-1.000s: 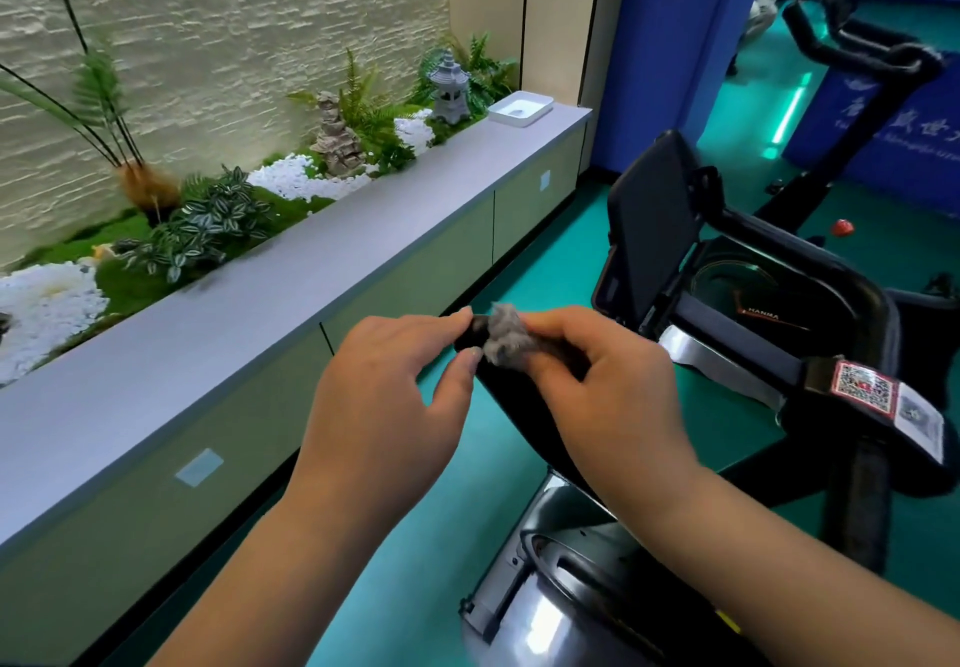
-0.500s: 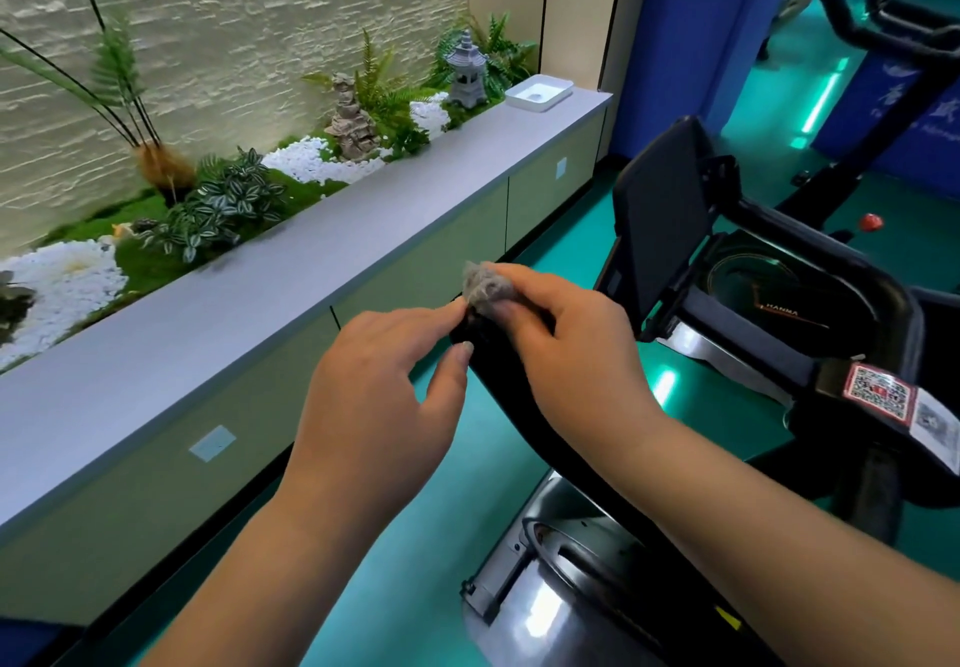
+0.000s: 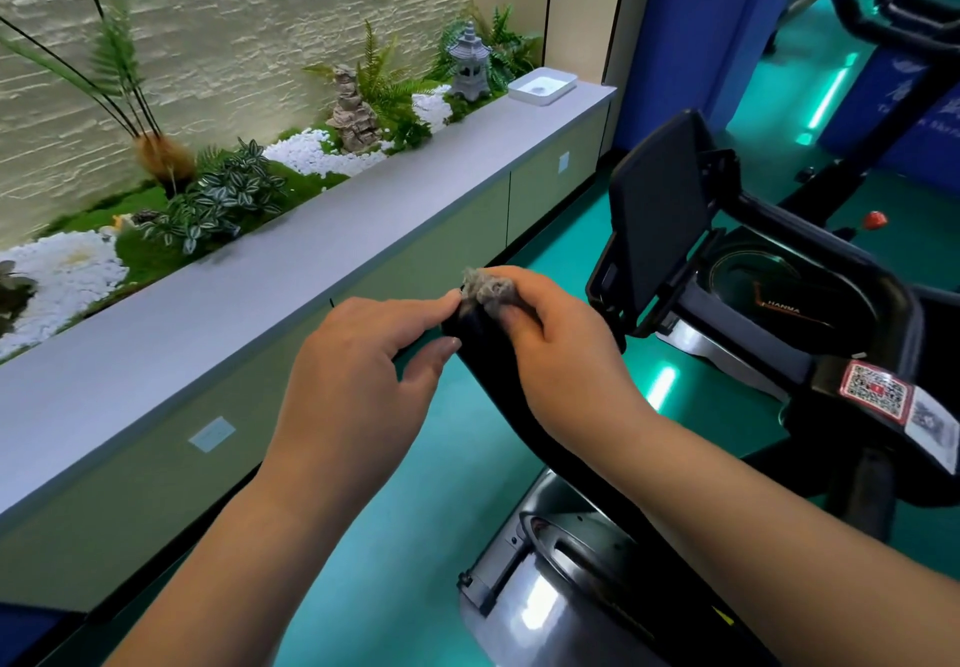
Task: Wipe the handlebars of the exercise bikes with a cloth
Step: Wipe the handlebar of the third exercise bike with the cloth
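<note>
A small grey cloth is bunched on the tip of the black left handlebar of the exercise bike. My right hand grips the cloth and wraps it over the handlebar end. My left hand pinches the handlebar tip from the left with thumb and forefinger. The bar runs down and right under my right wrist. The bike's dark screen stands just right of my hands.
A long grey-topped cabinet with a planter of white pebbles and ferns runs along the left. A white tray sits at its far end. The flywheel housing lies below. A second bike stands at top right on green floor.
Both hands and the cloth stay at the handlebar tip. The right hand has shifted the cloth slightly over the end, and the view has tilted a little.
</note>
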A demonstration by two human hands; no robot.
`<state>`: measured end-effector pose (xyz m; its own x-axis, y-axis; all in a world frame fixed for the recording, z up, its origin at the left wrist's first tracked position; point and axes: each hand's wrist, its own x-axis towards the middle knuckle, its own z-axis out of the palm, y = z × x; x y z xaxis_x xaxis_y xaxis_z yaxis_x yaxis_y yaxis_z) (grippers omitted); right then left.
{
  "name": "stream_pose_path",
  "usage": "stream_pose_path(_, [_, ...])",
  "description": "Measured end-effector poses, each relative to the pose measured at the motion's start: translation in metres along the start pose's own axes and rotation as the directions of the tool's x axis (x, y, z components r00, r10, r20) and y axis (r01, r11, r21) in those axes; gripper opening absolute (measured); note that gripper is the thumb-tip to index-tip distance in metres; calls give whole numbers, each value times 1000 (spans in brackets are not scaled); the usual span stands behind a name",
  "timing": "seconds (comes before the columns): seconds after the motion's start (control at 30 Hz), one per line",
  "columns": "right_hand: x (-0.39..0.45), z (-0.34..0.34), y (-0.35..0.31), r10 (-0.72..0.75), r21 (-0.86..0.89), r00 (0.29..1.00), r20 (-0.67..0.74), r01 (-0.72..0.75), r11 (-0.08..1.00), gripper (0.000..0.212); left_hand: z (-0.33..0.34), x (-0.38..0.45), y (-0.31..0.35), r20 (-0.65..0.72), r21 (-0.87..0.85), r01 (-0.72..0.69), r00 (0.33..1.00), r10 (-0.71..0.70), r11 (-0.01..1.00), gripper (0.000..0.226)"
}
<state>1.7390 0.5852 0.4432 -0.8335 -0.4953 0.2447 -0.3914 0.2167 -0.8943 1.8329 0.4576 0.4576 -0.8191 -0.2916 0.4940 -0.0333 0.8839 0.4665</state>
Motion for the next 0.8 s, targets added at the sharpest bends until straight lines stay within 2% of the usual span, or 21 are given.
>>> stream_pose_path(0.17, [-30, -21, 25, 105, -133, 990, 95, -92, 987, 28, 1, 0, 0, -14, -11, 5, 1000, -5, 1000, 33])
stream_pose_path(0.23, [-32, -25, 28, 126, -158, 988, 93, -110, 981, 26, 1, 0, 2, -13, -8, 9, 1000, -9, 1000, 32])
stream_pose_path(0.4, [-7, -9, 1, -17, 0, 1000, 3, 17, 1000, 28, 2, 1, 4, -19, 22, 17, 1000, -17, 1000, 30])
stream_pose_path(0.5, [-16, -12, 2, -31, 46, 1000, 2, 31, 998, 31, 2, 0, 2, -25, 31, 9, 1000, -8, 999, 27])
stream_pose_path(0.57, [-36, -21, 9, -38, -16, 999, -32, 38, 999, 35, 2, -1, 1, -18, 13, 18, 1000, -18, 1000, 26])
stream_pose_path(0.67, [-53, -28, 13, -152, -192, 987, -53, 139, 972, 37, 3, -1, 0, -17, -29, 32, 999, -33, 999, 30])
stream_pose_path(0.8, [-29, -19, -3, -223, -224, 972, -71, 202, 953, 24, 4, -4, 0, 1, -25, 52, 999, -52, 998, 33])
